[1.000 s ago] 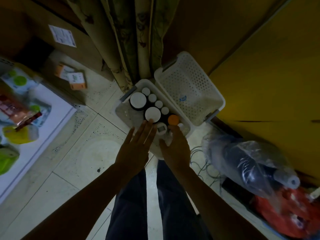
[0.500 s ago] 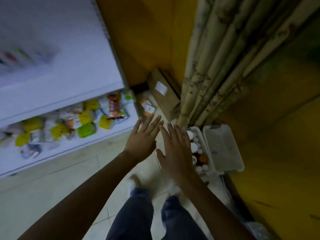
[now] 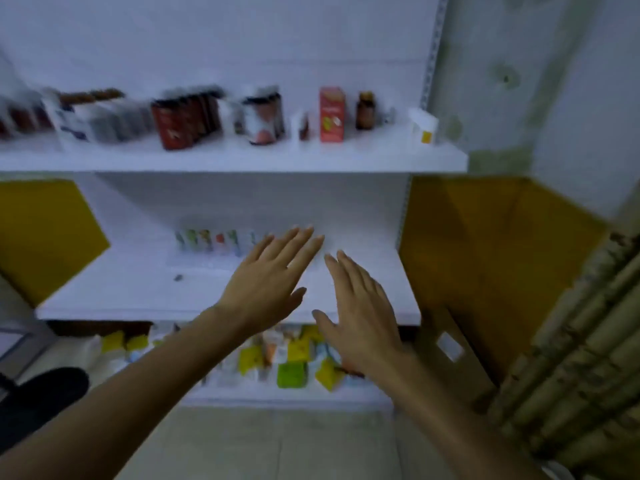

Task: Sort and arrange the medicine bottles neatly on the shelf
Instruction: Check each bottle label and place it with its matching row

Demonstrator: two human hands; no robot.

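Big change in the last second: the view has swung up off the floor basket of bottles and now faces the white shelf unit [image 3: 242, 46] head on. The basket is out of frame entirely.

The middle shelf [image 3: 121, 289], dead centre, is mostly bare board. The top shelf [image 3: 242, 161] sits at 12 o'clock.

Both hands came up with the view but brought nothing. The left hand [image 3: 266, 282] and right hand [image 3: 360, 306] hover side by side over the middle shelf, palms down, fingers straight and apart, gripping nothing. I can't tell if they touch the board.

The only medicine bottles [image 3: 172, 124] in sight are a blurry crowd on the top shelf at 11 o'clock. A red box [image 3: 332, 114] and a lone amber bottle [image 3: 365, 110] stand toward 1 o'clock. Some small packs [image 3: 207, 240] line the back of the middle shelf, at 10 o'clock from the hands.

My read is that no bottle made the trip up, and this looks like sizing up the free space. Stocking hasn't started yet — the bottles to sort are still down below, out of view.
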